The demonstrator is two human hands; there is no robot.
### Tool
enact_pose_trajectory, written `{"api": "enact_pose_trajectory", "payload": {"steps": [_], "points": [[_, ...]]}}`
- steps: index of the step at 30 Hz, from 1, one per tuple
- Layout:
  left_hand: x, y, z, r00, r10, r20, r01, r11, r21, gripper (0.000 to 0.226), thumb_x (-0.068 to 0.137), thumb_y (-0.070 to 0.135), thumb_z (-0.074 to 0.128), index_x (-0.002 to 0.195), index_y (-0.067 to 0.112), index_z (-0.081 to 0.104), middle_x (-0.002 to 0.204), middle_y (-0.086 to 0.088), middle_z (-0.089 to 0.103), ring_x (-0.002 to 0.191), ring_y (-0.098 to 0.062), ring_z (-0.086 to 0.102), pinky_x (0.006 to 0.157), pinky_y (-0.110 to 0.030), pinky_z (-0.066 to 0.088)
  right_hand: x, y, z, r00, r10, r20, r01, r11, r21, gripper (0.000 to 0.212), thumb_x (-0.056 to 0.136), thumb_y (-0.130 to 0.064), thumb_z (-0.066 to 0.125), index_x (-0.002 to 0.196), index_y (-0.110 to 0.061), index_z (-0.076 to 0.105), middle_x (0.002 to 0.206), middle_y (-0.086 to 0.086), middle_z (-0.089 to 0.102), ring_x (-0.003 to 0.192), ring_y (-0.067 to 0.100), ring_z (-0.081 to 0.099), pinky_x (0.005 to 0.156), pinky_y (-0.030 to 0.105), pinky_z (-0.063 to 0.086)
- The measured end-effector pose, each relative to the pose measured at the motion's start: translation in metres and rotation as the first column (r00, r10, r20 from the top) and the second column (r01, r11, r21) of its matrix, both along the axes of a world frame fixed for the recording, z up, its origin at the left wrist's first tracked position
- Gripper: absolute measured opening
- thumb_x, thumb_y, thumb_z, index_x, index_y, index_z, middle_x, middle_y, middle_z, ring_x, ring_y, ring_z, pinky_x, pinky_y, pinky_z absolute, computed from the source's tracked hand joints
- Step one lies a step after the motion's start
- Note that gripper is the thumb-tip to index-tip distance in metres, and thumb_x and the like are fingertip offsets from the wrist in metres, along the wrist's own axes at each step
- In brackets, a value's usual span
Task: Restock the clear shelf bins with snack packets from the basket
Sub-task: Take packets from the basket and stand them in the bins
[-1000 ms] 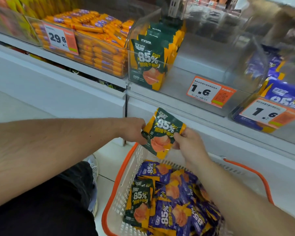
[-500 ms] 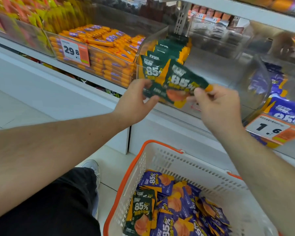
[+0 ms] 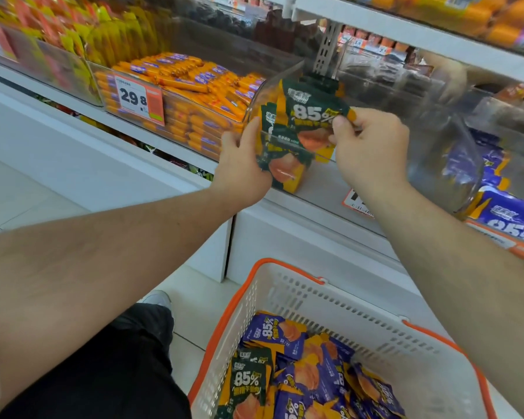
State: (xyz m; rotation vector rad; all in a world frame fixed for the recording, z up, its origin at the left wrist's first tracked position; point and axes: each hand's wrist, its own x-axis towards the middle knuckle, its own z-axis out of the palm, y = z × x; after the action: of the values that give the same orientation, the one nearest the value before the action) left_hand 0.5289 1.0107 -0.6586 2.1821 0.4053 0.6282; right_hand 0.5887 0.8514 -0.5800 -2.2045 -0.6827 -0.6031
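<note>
- 1 green packet (image 3: 310,116) pinched in both hands: my right hand (image 3: 372,146) nips its top right corner w/ thumb + fingers, my left hand (image 3: 244,164) grips its left edge.
- It's up at the front wall of the clear bin (image 3: 421,122), just ahead of the green packs standing inside.
- 0.5 s ago it was lower + tilted flat; now upright, closer to the bin.
- Basket (image 3: 360,316): white perforated plastic, orange rim; 2 green packs visible, purple ones too piled to count.
- Packets glossy, flat foil.
</note>
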Motion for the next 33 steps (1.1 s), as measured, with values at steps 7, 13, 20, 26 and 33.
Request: {"api": "enact_pose_trajectory", "payload": {"steps": [7, 13, 20, 26, 33], "points": [[-0.008, -0.013, -0.013, 0.999, -0.023, 0.039, 0.021, 0.998, 0.051, 0.086, 0.077, 0.006, 0.068, 0.148, 0.005, 0.020, 0.148, -0.012, 0.022, 0.123, -0.027, 0.041, 0.085, -0.029, 0.042, 0.006, 0.031, -0.009, 0.968, -0.153, -0.197, 0.102, 0.963, -0.249, 0.052, 0.100, -0.038, 0.047, 0.058, -0.009, 0.038, 0.060, 0.002, 0.040, 0.070, 0.029, 0.040, 0.062, 0.030, 0.027], [-0.018, -0.021, -0.024, 0.991, -0.130, -0.014, 0.131, 0.982, 0.134, 0.053, 0.074, 0.001, 0.067, 0.119, -0.002, 0.041, 0.132, -0.014, 0.030, 0.100, -0.021, 0.040, 0.091, -0.041, 0.045, 0.016, 0.044, -0.003, 0.904, -0.222, -0.366, 0.029, 0.885, -0.465, 0.044, 0.101, -0.045, 0.033, 0.113, -0.010, 0.057, 0.104, 0.011, 0.056, 0.106, 0.034, 0.056, 0.084, 0.034, 0.042], [-0.029, -0.034, -0.031, 0.682, -0.467, -0.564, 0.610, 0.788, 0.085, 0.030, 0.090, 0.011, 0.057, 0.119, 0.018, 0.057, 0.118, 0.005, 0.052, 0.094, -0.010, 0.051, 0.069, -0.009, 0.038, -0.020, 0.009, -0.042, 0.940, -0.186, 0.286, 0.254, 0.941, -0.224, 0.037, 0.092, -0.046, 0.045, 0.091, -0.017, 0.068, 0.100, 0.004, 0.065, 0.101, 0.029, 0.054, 0.092, 0.037, 0.029], [-0.043, -0.045, -0.049, 0.386, -0.411, -0.826, 0.759, 0.650, 0.032, 0.037, 0.096, 0.020, 0.052, 0.133, 0.019, 0.054, 0.136, 0.003, 0.054, 0.120, -0.014, 0.051, 0.090, -0.021, 0.037, -0.074, -0.042, -0.176, 0.961, -0.039, -0.273, 0.039, 0.999, -0.004, 0.016, 0.087, -0.019, 0.055, 0.072, -0.017, 0.061, 0.071, -0.004, 0.059, 0.070, 0.018, 0.053, 0.070, 0.036, 0.041], [-0.043, -0.053, -0.059, 0.263, -0.406, -0.875, 0.803, 0.595, -0.036, 0.037, 0.096, 0.023, 0.052, 0.133, 0.019, 0.054, 0.127, 0.005, 0.057, 0.100, -0.008, 0.045, 0.088, -0.024, 0.036, -0.134, -0.078, -0.306, 0.005, -0.314, -0.949, -0.001, 0.949, -0.314, 0.023, 0.094, -0.018, 0.055, 0.072, -0.011, 0.056, 0.068, 0.007, 0.060, 0.056, 0.020, 0.055, 0.058, 0.028, 0.052]]}}
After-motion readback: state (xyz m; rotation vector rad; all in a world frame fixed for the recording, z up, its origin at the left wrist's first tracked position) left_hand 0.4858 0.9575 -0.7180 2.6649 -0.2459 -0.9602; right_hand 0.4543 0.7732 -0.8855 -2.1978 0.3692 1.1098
